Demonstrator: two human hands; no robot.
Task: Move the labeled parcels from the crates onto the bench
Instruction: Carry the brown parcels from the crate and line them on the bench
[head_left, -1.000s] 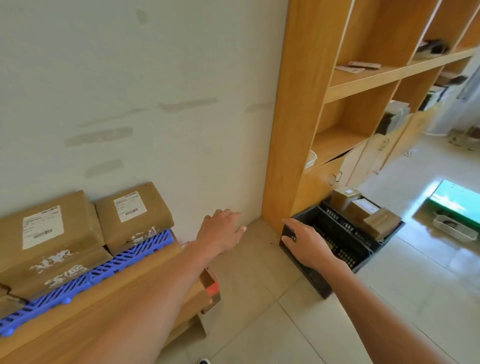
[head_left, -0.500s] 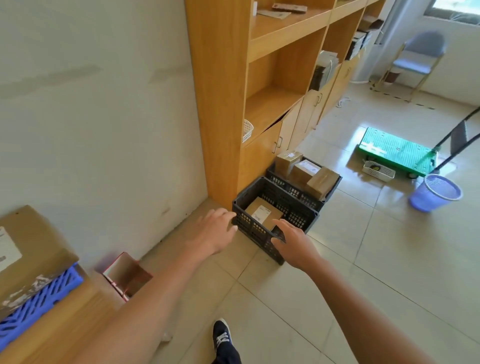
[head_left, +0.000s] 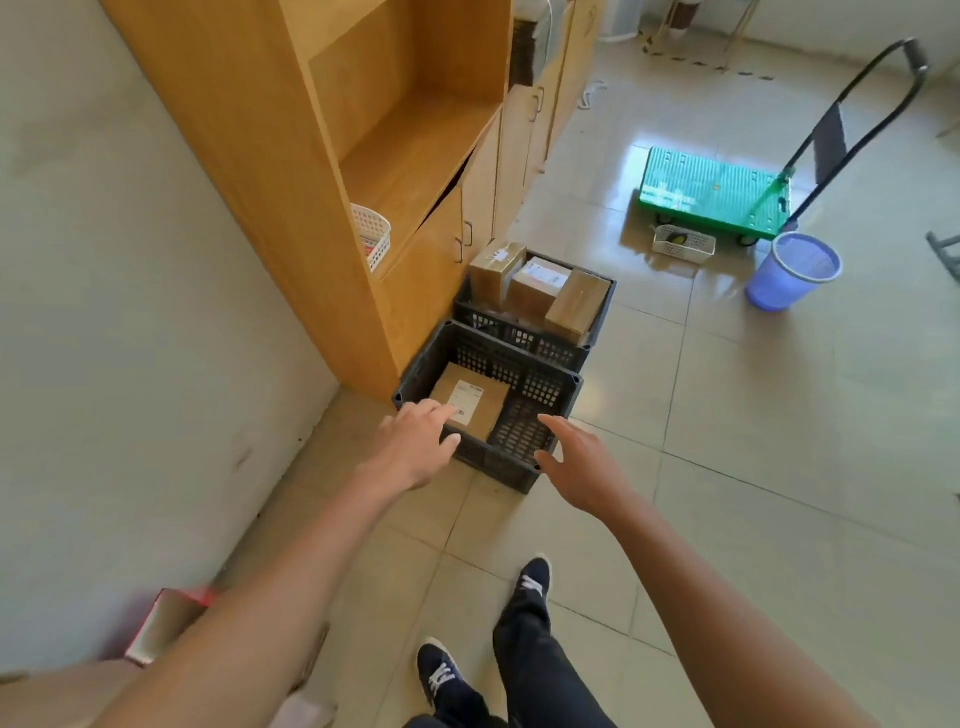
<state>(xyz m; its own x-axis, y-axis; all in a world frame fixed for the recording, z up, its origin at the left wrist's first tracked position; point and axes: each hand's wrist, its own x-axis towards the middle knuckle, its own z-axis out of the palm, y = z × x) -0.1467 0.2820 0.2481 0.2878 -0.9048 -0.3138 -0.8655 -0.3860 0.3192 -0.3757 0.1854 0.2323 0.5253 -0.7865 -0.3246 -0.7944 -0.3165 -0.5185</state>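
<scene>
Two black plastic crates stand on the floor beside the wooden shelf unit. The near crate (head_left: 524, 470) holds one flat brown parcel (head_left: 483, 402) with a white label. The far crate (head_left: 602, 317) holds three brown parcels (head_left: 535, 283) standing on end. My left hand (head_left: 413, 449) reaches out over the near crate's left front corner, fingers loosely extended and holding nothing. My right hand (head_left: 582, 465) hovers at the crate's right front corner, fingers spread and empty. The bench is barely in view at the bottom left.
A tall wooden shelf unit (head_left: 322, 156) with cupboard doors runs along the left. A green platform trolley (head_left: 714, 192), a small white basket (head_left: 683, 244) and a purple waste bin (head_left: 792, 270) stand on the tiled floor to the right. My feet (head_left: 441, 675) are below.
My view has swung away from the bench and its parcels toward the crates. I have stepped closer, and both hands have spread apart over the near crate.
</scene>
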